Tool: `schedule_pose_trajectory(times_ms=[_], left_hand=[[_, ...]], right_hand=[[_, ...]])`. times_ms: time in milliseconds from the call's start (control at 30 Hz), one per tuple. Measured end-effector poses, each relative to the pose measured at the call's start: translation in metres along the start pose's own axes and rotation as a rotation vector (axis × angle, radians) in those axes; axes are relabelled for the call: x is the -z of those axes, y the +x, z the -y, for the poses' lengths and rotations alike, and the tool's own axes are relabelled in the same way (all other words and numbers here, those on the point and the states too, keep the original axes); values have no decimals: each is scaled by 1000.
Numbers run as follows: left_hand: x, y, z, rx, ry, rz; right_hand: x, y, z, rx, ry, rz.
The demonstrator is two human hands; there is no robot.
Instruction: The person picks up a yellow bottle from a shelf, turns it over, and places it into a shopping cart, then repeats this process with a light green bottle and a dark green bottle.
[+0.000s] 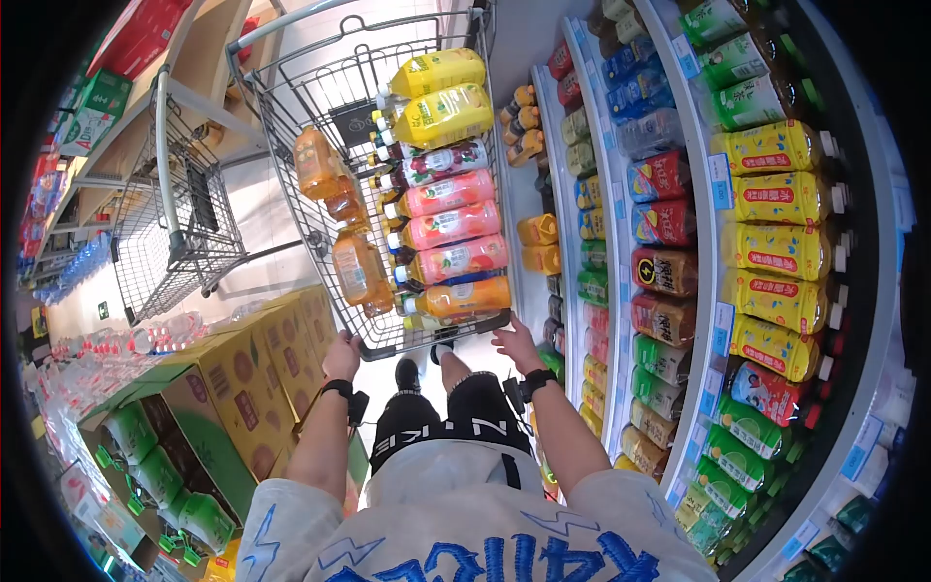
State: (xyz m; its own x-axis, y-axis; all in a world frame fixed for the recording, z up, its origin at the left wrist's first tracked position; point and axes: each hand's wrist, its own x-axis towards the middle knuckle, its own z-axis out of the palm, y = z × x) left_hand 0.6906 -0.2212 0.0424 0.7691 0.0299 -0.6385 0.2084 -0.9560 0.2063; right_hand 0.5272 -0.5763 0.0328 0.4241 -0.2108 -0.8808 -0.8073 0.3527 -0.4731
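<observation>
"Grey wire and dark plastic, that shopping cart [372,353]. Where is each hand on it?"

"Left hand [341,357] at its near left corner, fingers partly hidden, so I cannot tell whether they grip. Right hand [519,346] at the near right corner, fingers partly spread; whether they hold the rim, I cannot tell either."

"And the load?"

"All inside the cart, lying down: big yellow plastic bottles [444,116] towards the far end, pink-labelled plastic bottles [451,224] nearer, and an orange plastic bottle [468,297] by the near edge. Amber-filled plastic jugs [359,272] lie along the left side."

"What worries you?"

"Rolling, mostly. Round bottles could knock together if the cart stopped sharply or swung."

"And the sides?"

"White-edged drinks shelves [720,194] line the right, and yellow-brown cardboard cartons [233,378] stand near the left corner. If one hand pushed harder, the cart might slew and scrape either."

"Lower down?"

"One black shoe [407,373] is just behind the near end; rolling back, the cart could bump it."
</observation>
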Motion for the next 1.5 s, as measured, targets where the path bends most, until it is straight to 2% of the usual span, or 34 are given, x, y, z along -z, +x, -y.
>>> schedule_pose_trajectory(times_ms=[167,367,433,500,600,733,767,833,867,967,1033,1100,1167,1300,1433,1500], left_hand=[[8,16,-2,37,-4,-10],[17,29,-6,71,-7,-27],[21,41,-7,45,8,-9],[10,64,15,-2,54,-34],[24,69,11,-42,19,-5],[33,75,6,-54,-28,-69],[35,78,3,-44,-26,-89],[30,102,16,-80,5,-61],[39,107,15,-112,7,-22],[40,133,30,-237,-18,33],[44,139,32,-306,-82,72],[37,147,36,-327,-67,-9],[28,160,42,-284,-202,18],[7,194,55,-225,-256,-67],[3,229,62,-171,-294,64],[28,180,22,-67,-237,-126]], right_hand=[[-3,13,14,14,15,38],[-10,32,10,46,-115,90],[-10,41,15,56,-7,164],[-9,36,25,-12,39,156],[-18,24,35,-28,323,196],[-33,-13,72,14,246,196],[-32,-12,70,35,255,178],[-26,3,45,293,-235,84],[-25,-14,45,402,-288,-9],[-13,-47,33,323,-353,-62],[-7,-67,15,288,-279,-116],[-8,-85,-13,220,-66,-227],[-6,-110,-31,145,107,-208],[-12,-150,-64,63,129,-238],[-14,-166,-90,27,242,-309],[-14,-177,-95,74,241,-342]])
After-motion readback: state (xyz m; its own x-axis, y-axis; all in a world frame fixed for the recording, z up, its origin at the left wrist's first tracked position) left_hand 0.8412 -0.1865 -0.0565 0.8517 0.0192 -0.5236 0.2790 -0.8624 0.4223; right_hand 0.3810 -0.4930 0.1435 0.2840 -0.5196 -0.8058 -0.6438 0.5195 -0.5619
